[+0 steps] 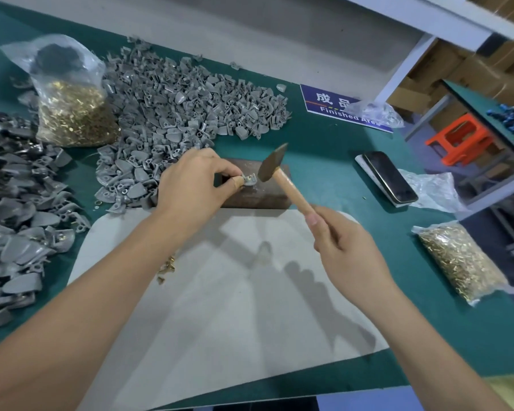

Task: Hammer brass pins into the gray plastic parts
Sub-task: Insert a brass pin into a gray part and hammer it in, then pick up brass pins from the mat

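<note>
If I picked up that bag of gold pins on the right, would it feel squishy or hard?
Probably lumpy and saggy: the clear bag of brass pins looks thin and slumps flat on the green table. It is likely heavy for its size, being packed with metal. The film might tear if dragged.

Green table carries gray parts (heaped), phone, pin bags.

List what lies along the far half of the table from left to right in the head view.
Bag of brass pins → pile of gray plastic parts → left hand → hammer → phone
</note>
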### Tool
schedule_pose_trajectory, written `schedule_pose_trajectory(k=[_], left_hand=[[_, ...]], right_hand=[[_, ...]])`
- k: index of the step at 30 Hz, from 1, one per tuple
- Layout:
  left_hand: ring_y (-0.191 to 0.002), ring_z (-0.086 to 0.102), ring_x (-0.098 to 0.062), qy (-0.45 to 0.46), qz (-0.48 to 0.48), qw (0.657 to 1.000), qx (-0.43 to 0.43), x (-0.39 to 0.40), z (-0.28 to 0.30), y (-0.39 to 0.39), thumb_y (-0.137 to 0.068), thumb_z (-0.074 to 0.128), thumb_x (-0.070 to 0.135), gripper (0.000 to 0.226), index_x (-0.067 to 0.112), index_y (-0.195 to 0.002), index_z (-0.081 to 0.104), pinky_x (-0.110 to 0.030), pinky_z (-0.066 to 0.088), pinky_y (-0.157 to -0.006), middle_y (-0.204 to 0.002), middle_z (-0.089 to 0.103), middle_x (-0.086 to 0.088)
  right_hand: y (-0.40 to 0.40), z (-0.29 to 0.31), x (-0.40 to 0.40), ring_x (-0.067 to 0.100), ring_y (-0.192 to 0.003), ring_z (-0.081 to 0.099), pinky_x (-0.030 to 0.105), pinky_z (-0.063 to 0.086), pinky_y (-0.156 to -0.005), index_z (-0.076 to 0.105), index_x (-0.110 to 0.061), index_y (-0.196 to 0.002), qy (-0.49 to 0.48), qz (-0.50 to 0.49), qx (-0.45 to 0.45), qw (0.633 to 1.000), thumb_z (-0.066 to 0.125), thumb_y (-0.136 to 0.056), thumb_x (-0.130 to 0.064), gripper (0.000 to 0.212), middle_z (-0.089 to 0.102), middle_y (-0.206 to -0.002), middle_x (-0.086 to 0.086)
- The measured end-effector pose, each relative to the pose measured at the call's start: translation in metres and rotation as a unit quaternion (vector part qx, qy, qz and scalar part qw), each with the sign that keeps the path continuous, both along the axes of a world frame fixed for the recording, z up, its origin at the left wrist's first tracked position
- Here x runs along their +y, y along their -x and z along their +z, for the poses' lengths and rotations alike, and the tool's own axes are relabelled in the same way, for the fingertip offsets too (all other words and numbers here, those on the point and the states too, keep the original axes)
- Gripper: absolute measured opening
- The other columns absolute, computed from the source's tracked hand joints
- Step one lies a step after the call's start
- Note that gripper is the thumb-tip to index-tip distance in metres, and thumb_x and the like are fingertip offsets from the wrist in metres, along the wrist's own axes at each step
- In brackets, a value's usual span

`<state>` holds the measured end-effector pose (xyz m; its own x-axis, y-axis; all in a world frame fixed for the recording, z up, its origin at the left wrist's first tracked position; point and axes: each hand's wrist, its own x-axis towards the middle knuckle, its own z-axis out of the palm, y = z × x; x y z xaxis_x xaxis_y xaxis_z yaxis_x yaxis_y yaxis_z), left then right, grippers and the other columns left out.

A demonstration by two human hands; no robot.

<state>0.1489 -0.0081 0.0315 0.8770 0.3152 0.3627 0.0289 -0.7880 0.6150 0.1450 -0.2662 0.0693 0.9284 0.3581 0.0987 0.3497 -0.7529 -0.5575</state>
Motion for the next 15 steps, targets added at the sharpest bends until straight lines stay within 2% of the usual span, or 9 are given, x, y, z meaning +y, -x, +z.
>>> schedule_pose_trajectory(k=[3,6,8,11,13,15], left_hand=[[-0.096,0.052,-0.013,0.0,-0.004,1.0,0.006,0.0,0.001,0.0,-0.093,0.069,0.048,0.013,0.041,-0.1,0.076,-0.035,0.041,-0.072,-0.091,0.061,0.012],[-0.098,0.054,-0.013,0.021,-0.009,1.0,0.011,0.0,0.001,0.002,-0.092,0.069,0.048,0.012,0.041,-0.1,0.076,-0.04,0.049,-0.079,-0.095,0.063,0.013],[-0.098,0.055,-0.012,0.034,-0.014,0.999,0.014,0.0,0.001,0.003,-0.092,0.07,0.047,0.012,0.041,-0.099,0.076,-0.041,0.051,-0.081,-0.096,0.063,0.014],[-0.097,0.055,-0.012,0.028,-0.015,0.999,0.012,0.0,0.0,0.003,-0.092,0.07,0.047,0.012,0.04,-0.1,0.076,-0.042,0.051,-0.081,-0.095,0.062,0.015],[-0.099,0.054,-0.012,0.027,-0.023,0.999,0.016,0.001,0.0,0.002,-0.093,0.07,0.045,0.011,0.04,-0.099,0.076,-0.042,0.051,-0.081,-0.095,0.062,0.015],[-0.098,0.053,-0.013,0.03,-0.044,0.998,0.025,0.004,0.004,0.001,-0.093,0.07,0.042,0.007,0.04,-0.097,0.075,-0.043,0.051,-0.083,-0.094,0.061,0.015]], right_hand=[[0.012,-0.016,-0.015,0.012,-0.069,0.053,0.034,0.047,-0.06,0.053,-0.055,-0.119,0.041,0.004,-0.036,0.999,0.035,-0.104,-0.058,0.024,0.059,-0.076,-0.015],[0.018,-0.024,-0.034,0.001,-0.077,0.054,0.024,0.044,-0.061,0.049,-0.057,-0.123,0.087,0.039,-0.068,0.993,0.038,-0.103,-0.057,0.023,0.06,-0.086,-0.025],[0.017,-0.028,-0.047,0.003,-0.084,0.055,0.027,0.04,-0.061,0.059,-0.05,-0.123,0.116,0.074,-0.093,0.986,0.047,-0.1,-0.052,0.026,0.059,-0.091,-0.018],[0.015,-0.039,-0.059,0.017,-0.095,0.052,0.038,0.041,-0.076,0.071,-0.036,-0.122,0.128,0.105,-0.142,0.976,0.059,-0.097,-0.04,0.028,0.054,-0.105,-0.013],[0.011,-0.044,-0.056,0.016,-0.101,0.046,0.036,0.037,-0.084,0.071,-0.038,-0.122,0.113,0.105,-0.129,0.98,0.064,-0.096,-0.037,0.026,0.051,-0.112,-0.013],[0.002,-0.043,-0.043,0.013,-0.104,0.046,0.037,0.038,-0.088,0.071,-0.042,-0.12,0.086,0.095,-0.112,0.985,0.071,-0.094,-0.036,0.026,0.054,-0.111,-0.018]])
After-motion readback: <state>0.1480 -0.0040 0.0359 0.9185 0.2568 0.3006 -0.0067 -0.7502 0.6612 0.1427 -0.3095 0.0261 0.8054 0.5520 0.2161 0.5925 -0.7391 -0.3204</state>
